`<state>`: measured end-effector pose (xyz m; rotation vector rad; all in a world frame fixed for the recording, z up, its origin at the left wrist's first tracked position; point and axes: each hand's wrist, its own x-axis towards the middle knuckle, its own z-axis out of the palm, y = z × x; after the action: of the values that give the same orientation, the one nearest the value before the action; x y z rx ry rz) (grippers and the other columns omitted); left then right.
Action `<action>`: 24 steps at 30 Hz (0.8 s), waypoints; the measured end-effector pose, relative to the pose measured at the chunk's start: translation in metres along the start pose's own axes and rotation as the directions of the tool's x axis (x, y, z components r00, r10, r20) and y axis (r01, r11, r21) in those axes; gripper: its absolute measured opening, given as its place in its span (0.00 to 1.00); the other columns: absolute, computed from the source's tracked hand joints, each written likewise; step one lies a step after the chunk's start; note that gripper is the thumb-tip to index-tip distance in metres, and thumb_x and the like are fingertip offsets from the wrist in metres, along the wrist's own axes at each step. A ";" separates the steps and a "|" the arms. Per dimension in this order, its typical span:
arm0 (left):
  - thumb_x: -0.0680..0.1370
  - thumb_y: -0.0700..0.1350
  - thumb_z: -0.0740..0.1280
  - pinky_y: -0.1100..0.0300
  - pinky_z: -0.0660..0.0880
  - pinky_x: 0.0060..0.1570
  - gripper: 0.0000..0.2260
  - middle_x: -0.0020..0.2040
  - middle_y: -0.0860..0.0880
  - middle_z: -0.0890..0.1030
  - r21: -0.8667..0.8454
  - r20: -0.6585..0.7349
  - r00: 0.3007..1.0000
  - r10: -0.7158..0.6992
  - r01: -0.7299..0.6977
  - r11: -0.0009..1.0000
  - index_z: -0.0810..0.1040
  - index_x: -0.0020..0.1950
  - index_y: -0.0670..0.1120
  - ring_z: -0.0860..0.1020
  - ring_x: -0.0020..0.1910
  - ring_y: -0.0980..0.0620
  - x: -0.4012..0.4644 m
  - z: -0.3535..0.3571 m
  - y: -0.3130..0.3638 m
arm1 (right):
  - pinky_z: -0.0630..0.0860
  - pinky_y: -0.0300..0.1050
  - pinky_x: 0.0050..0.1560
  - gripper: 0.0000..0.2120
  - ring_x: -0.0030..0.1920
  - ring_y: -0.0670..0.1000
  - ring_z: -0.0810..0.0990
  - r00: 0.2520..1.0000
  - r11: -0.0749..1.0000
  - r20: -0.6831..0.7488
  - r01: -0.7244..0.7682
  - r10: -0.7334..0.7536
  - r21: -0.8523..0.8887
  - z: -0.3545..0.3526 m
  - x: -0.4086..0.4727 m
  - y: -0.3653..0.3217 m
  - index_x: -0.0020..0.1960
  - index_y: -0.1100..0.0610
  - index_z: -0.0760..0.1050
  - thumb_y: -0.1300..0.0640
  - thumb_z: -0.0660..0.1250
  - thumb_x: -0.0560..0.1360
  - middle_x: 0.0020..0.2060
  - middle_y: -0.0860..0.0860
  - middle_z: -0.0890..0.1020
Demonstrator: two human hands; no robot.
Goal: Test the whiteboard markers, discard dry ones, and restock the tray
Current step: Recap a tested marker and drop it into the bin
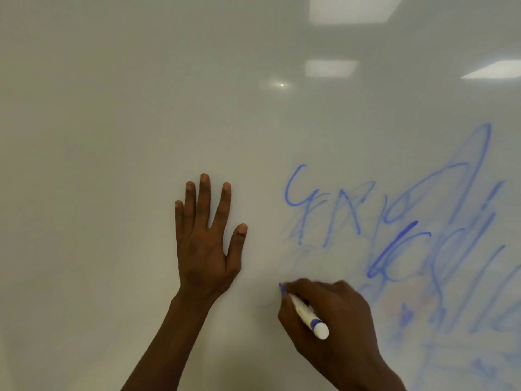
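A white marker with a blue band and blue tip (pixel 308 316) is gripped in my right hand (pixel 335 314), low and right of centre. Its tip touches the whiteboard (pixel 112 108) just left of my fingers, and a faint grey stroke trails off to the left of the tip. My left hand (pixel 207 238) presses flat against the board with its fingers spread, a short way left of the marker. The marker tray is out of view.
Blue scribbles and smeared blue streaks (pixel 408 235) cover the board's right half, from mid-height down to the bottom corner. Ceiling lights reflect in the glossy surface at the top right. The board fills the whole view.
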<state>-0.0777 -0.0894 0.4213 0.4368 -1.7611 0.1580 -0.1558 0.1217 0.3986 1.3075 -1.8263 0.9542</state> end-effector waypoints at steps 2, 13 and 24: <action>0.82 0.53 0.58 0.40 0.48 0.80 0.29 0.83 0.43 0.51 -0.010 0.003 1.000 -0.026 0.026 1.000 0.56 0.82 0.46 0.46 0.83 0.43 -0.006 0.000 0.004 | 0.77 0.35 0.35 0.05 0.32 0.41 0.82 0.963 0.920 0.185 -0.247 0.198 0.303 -0.009 -0.024 0.005 0.44 0.42 0.84 0.44 0.70 0.71 0.31 0.39 0.84; 0.81 0.52 0.63 0.35 0.49 0.78 0.33 0.82 0.36 0.50 -0.096 0.045 0.985 -0.164 0.168 0.981 0.56 0.82 0.42 0.46 0.82 0.36 -0.073 0.010 0.043 | 0.76 0.46 0.32 0.14 0.31 0.62 0.83 0.458 0.126 0.625 -0.857 0.632 0.500 -0.029 -0.177 0.040 0.39 0.61 0.85 0.53 0.71 0.78 0.32 0.66 0.84; 0.77 0.50 0.68 0.43 0.55 0.78 0.30 0.80 0.37 0.60 -0.396 0.387 0.922 -0.031 0.196 0.897 0.67 0.77 0.41 0.55 0.81 0.37 -0.223 0.002 0.160 | 0.76 0.54 0.42 0.07 0.41 0.63 0.86 0.299 -0.004 0.491 -0.851 0.818 0.526 -0.046 -0.241 0.070 0.53 0.61 0.83 0.67 0.69 0.77 0.43 0.61 0.87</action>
<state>-0.0997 0.1026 0.2270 0.2555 -2.0655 -0.4233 -0.1554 0.2870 0.2038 0.2893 -2.3514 2.5977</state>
